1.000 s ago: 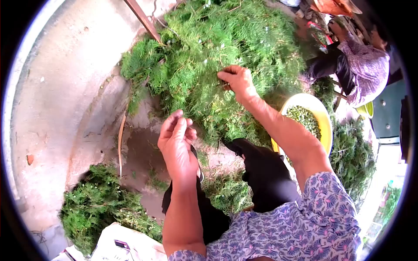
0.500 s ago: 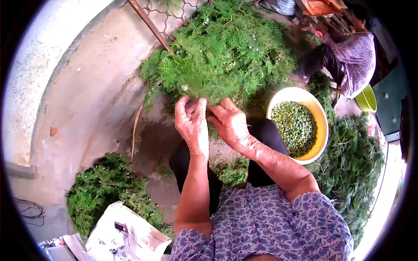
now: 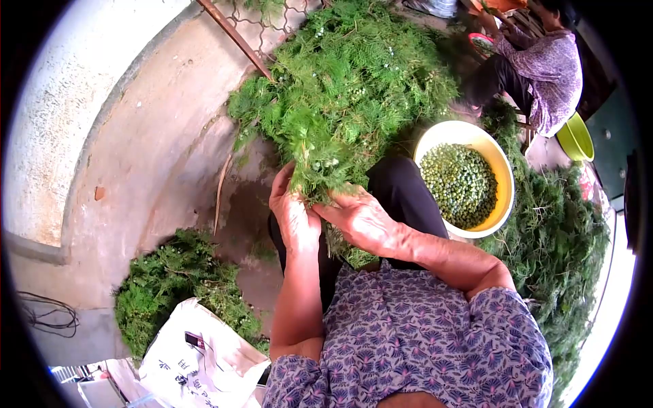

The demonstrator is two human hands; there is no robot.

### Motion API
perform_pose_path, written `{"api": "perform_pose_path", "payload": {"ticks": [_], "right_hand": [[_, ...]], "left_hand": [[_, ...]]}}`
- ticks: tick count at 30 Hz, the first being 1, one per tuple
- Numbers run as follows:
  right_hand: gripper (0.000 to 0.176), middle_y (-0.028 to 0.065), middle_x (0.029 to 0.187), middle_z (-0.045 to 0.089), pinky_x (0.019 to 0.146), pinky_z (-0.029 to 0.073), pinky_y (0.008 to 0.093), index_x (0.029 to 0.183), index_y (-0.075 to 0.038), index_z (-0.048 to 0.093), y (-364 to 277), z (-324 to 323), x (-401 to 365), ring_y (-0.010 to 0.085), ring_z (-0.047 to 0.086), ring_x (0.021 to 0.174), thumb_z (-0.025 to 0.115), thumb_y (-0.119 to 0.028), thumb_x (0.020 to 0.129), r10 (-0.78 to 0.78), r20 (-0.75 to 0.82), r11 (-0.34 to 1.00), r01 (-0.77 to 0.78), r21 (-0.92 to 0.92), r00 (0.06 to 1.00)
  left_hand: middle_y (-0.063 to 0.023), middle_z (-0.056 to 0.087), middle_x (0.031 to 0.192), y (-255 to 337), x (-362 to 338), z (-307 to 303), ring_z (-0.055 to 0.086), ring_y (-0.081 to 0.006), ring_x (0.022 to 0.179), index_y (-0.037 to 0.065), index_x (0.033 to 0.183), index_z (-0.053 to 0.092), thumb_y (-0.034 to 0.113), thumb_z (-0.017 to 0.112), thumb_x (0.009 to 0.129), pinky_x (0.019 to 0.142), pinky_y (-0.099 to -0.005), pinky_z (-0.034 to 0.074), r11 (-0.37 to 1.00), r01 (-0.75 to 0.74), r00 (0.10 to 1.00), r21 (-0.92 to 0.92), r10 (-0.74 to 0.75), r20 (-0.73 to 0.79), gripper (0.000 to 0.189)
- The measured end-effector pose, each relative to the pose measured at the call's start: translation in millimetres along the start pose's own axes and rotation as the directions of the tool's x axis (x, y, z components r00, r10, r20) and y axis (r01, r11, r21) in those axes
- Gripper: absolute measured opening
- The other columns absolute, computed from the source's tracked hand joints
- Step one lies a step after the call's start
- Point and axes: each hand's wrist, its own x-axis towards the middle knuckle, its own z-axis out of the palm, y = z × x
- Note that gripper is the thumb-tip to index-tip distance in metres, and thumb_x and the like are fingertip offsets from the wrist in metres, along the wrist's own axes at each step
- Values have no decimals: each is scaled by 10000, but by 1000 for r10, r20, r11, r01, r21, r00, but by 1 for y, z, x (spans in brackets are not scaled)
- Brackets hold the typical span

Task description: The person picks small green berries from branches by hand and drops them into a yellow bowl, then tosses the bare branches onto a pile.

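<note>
A feathery green sprig (image 3: 314,158) with small pale berries stands up from between my hands. My left hand (image 3: 296,216) has its fingers closed around the lower stems. Close beside it, my right hand (image 3: 359,219) pinches at the sprig's right side; leaves partly hide its fingertips. Just beyond both hands lies a large heap of green branches (image 3: 381,81), dotted with berries. On the right, near my knee, a yellow basin (image 3: 505,204) holds many round green berries (image 3: 457,185).
Another person (image 3: 544,75) sits at the upper right beside a lime-green basin (image 3: 576,138). More branches (image 3: 558,238) are heaped along the right, and a smaller pile (image 3: 170,279) lies lower left, near a white sack (image 3: 204,360). A brown bar (image 3: 235,37) slants across the top.
My hands have come lower and nearer my body, bringing the sprig away from the heap. The other person's arms are raised higher. The view has shifted slightly.
</note>
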Motion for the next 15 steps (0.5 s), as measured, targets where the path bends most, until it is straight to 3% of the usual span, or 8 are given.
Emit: {"api": "perform_pose_path", "payload": {"ticks": [1, 2, 3, 4, 5, 9, 13, 15], "right_hand": [[333, 162, 992, 569, 784, 440, 390, 1049, -30, 573, 0, 0, -5, 310, 550, 917, 528, -69, 721, -2, 1, 1000, 2, 0, 1000], [291, 149, 924, 589, 724, 461, 372, 1010, -22, 590, 1, 1, -12, 306, 568, 851, 548, -38, 722, 460, 178, 710, -481, 515, 870], [250, 136, 857, 610, 665, 483, 353, 970, -15, 608, 4, 0, -20, 302, 587, 786, 567, -6, 723, 638, 544, 3, -708, 707, 546], [222, 129, 814, 615, 631, 489, 329, 940, -2, 614, 10, -7, -29, 280, 593, 743, 592, 19, 720, 559, 76, 603, -468, 647, 826], [197, 123, 771, 621, 597, 495, 305, 911, 11, 621, 13, -16, -33, 257, 598, 701, 616, 44, 717, 168, -297, 962, -91, 257, 940], [136, 107, 764, 612, 596, 485, 252, 881, 26, 620, -11, -55, -20, 172, 584, 664, 603, 64, 752, 570, -309, 719, -280, 636, 761], [230, 105, 763, 590, 606, 471, 280, 928, -6, 624, -5, -52, -7, 199, 574, 668, 692, -88, 723, 271, -378, 938, -156, 308, 885], [322, 104, 732, 558, 609, 464, 306, 974, -31, 610, -5, -42, -6, 233, 561, 683, 713, -162, 699, 343, -281, 910, -244, 335, 896]], "left_hand": [[-70, 611, 925, 1, -2, -3, 576, -126, 824, -26, 964, 586, -24, 571, 811, 745, -246, 470, 998, -55, 998, 0, 55, 7, 153], [-47, 598, 899, 1, -1, -4, 556, -103, 802, -15, 964, 584, -53, 584, 795, 725, -228, 461, 993, -106, 994, 61, 108, -24, 174], [-47, 598, 899, 1, -4, -6, 556, -103, 802, -15, 964, 584, -53, 584, 795, 725, -228, 461, 993, -104, 994, 60, 105, -31, 174], [-38, 593, 868, 4, -9, -2, 550, -96, 773, -13, 949, 592, -67, 595, 780, 704, -223, 463, 957, -228, 972, 179, 233, -5, 177], [-28, 588, 838, 7, -14, 1, 544, -89, 744, -12, 933, 599, -80, 606, 766, 684, -218, 466, 891, -348, 935, 292, 352, 39, 181], [-18, 557, 877, 16, -27, 5, 522, -67, 761, -12, 941, 577, -103, 614, 758, 683, -190, 448, 687, -537, 839, 489, 499, 218, 207], [-38, 547, 923, 23, -40, 10, 524, -82, 786, -21, 943, 559, -111, 613, 755, 702, -202, 456, 576, -573, 808, 584, 516, 284, 215], [-45, 535, 939, 22, -42, 8, 524, -91, 792, -28, 946, 553, -116, 609, 754, 706, -208, 459, 580, -568, 813, 584, 505, 289, 218]]}}
